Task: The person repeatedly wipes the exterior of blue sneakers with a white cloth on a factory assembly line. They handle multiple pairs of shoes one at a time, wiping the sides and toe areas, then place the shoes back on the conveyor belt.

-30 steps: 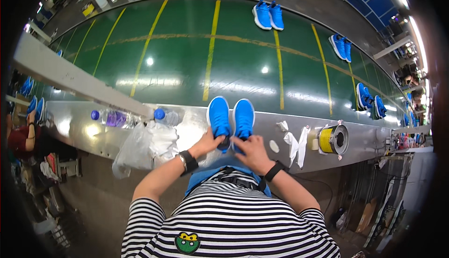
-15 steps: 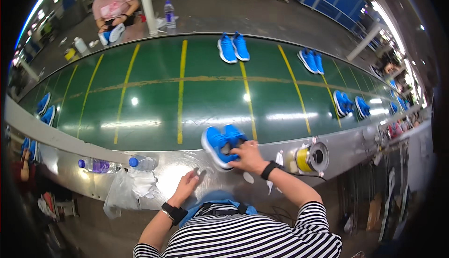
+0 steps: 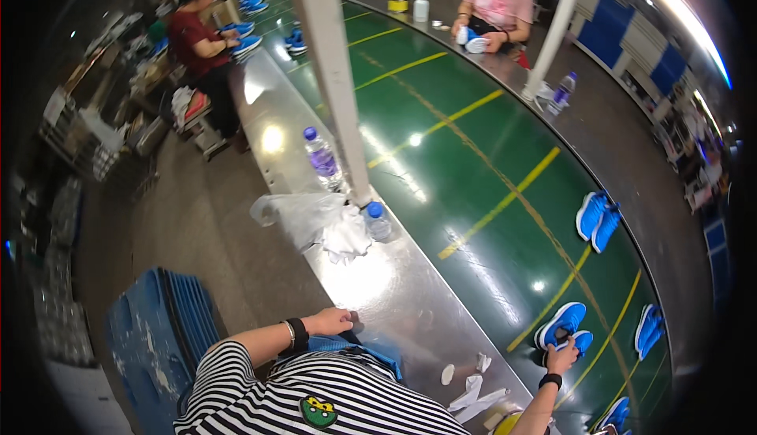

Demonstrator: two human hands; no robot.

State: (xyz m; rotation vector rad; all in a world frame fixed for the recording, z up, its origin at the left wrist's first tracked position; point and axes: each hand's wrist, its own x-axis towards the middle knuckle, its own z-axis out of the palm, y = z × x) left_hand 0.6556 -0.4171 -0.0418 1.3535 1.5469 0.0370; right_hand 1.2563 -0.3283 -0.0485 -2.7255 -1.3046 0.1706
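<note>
A pair of blue sneakers (image 3: 561, 326) with white soles sits on the green conveyor belt (image 3: 441, 190), near its front edge. My right hand (image 3: 561, 356) reaches over the belt, its fingers closed on the nearer sneaker of the pair. Over the metal ledge (image 3: 371, 285), close to my body, my left hand (image 3: 333, 321) has its fingers curled together. A small dark spot shows at those fingertips, too small to name.
A white post (image 3: 327, 72) rises from the ledge beside two bottles, a plastic bag (image 3: 296, 214) and crumpled white paper (image 3: 347, 234). More blue sneakers (image 3: 599, 220) stand on the belt. Two co-workers handle shoes farther off. A blue chair (image 3: 162, 340) is at left.
The view has swung to the left. My right hand has moved the sneakers away from me, from the ledge side onto the belt. My left hand stays low over the ledge.
</note>
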